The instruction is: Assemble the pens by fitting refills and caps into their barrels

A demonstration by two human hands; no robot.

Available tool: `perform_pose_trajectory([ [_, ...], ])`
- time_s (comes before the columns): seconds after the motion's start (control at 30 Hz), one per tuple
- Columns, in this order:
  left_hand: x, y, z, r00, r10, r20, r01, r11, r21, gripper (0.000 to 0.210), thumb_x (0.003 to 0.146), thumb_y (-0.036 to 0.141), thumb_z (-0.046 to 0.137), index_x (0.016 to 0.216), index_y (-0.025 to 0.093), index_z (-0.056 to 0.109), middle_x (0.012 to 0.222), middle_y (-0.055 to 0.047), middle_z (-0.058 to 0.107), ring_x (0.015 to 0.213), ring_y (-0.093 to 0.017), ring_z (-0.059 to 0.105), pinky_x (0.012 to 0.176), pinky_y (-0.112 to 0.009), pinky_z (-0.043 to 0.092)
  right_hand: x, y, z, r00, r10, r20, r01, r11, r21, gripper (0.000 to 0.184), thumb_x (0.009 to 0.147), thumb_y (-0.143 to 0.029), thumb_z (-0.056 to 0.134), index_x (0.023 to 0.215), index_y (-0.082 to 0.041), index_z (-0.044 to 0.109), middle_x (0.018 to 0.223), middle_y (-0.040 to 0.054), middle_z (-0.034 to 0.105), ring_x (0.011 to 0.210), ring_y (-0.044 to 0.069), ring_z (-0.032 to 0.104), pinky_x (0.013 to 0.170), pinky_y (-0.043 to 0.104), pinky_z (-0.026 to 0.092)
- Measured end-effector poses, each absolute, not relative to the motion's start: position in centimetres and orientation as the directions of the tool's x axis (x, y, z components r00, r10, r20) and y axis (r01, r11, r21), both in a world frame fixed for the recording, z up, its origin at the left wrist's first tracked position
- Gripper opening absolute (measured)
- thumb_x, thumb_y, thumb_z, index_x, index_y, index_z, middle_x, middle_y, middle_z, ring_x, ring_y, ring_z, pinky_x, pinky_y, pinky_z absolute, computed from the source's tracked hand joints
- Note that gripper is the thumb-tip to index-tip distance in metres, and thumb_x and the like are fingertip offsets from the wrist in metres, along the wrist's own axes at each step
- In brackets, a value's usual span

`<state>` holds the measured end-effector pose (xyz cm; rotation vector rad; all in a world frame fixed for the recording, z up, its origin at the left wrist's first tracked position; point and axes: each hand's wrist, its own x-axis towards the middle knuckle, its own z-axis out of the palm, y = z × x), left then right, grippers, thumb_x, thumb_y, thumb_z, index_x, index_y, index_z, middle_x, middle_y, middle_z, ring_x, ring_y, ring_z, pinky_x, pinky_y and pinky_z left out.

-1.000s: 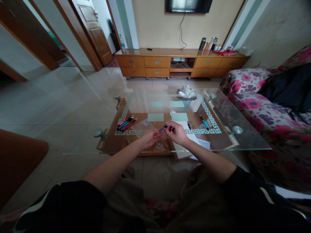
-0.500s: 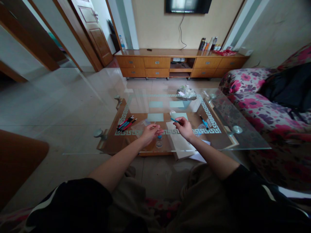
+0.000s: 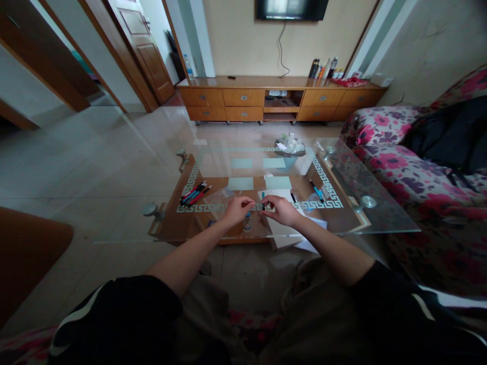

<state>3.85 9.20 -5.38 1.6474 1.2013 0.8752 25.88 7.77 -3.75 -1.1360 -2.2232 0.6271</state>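
My right hand (image 3: 280, 209) is closed, its fingertips on a teal pen (image 3: 263, 199) that stands roughly upright over the glass coffee table (image 3: 213, 223). To its left, my left hand (image 3: 238, 210) is pinched, thumb against fingers; whatever lies between them is too small to make out. Just below the hands is a small clear bottle with a blue top (image 3: 247, 223). A short black piece (image 3: 292, 196) lies right of my right hand. Several red, blue and black pens (image 3: 195, 193) form a pile at the left. A few blue and black pens (image 3: 317, 191) lie at the right.
A white box (image 3: 283, 230) and paper sheets (image 3: 312, 238) show beneath the right forearm. A basket with plastic bags (image 3: 290, 152) is at the table's far side. Beyond are a wooden TV cabinet (image 3: 243, 96) and, at right, a floral sofa (image 3: 395, 167).
The teal pen has turned from slanting to upright, and my right hand has moved slightly left and down. My left hand has drawn its fingers into a pinch, closer to the right hand.
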Motion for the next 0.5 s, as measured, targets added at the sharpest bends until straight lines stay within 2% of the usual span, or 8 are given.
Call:
perform_pose_trajectory([
  [0.13, 3.6, 9.3, -5.4, 0.289, 0.944, 0.162, 0.481, -0.289, 0.828, 0.01, 0.081, 0.026, 0.07, 0.081, 0.021, 0.078, 0.081, -0.006, 0.07, 0.078, -0.019, 0.059, 0.081, -0.03, 0.046, 25.5, 7.8, -4.1, -0.567, 0.789, 0.236, 0.59, 0.589, -0.553, 0.029, 0.08, -0.026, 0.075, 0.106, -0.019, 0.063, 0.093, 0.004, 0.064, 0.083, 0.017, 0.06, 0.076, 0.027, 0.045],
  [0.27, 3.1, 9.6, -6.1, 0.34, 0.927, 0.161, 0.55, -0.335, 0.765, 0.01, 0.081, 0.027, 0.071, 0.083, 0.023, 0.08, 0.079, -0.006, 0.066, 0.074, -0.018, 0.056, 0.079, -0.031, 0.043, 25.4, 7.9, -4.5, -0.612, 0.759, 0.221, 0.57, 0.617, -0.542, 0.024, 0.081, -0.024, 0.074, 0.102, -0.018, 0.064, 0.09, 0.0042, 0.062, 0.081, 0.016, 0.058, 0.075, 0.027, 0.044],
  [0.4, 2.7, 9.9, -6.8, 0.347, 0.926, 0.146, 0.584, -0.336, 0.739, 0.014, 0.082, 0.031, 0.071, 0.088, 0.024, 0.08, 0.084, -0.006, 0.064, 0.078, -0.019, 0.055, 0.081, -0.031, 0.042, 25.4, 8.0, -4.7, -0.624, 0.752, 0.213, 0.572, 0.625, -0.531, 0.021, 0.08, -0.023, 0.075, 0.099, -0.018, 0.067, 0.089, 0.0045, 0.061, 0.082, 0.017, 0.058, 0.076, 0.028, 0.044],
  [0.5, 2.6, 10.0, -7.1, 0.293, 0.942, 0.163, 0.56, -0.307, 0.77, 0.013, 0.08, 0.032, 0.073, 0.088, 0.025, 0.08, 0.083, -0.006, 0.062, 0.079, -0.019, 0.054, 0.084, -0.032, 0.041, 25.3, 8.0, -4.6, -0.643, 0.74, 0.2, 0.57, 0.636, -0.521, 0.019, 0.081, -0.023, 0.075, 0.099, -0.019, 0.069, 0.09, 0.0048, 0.061, 0.085, 0.018, 0.059, 0.077, 0.028, 0.045],
])
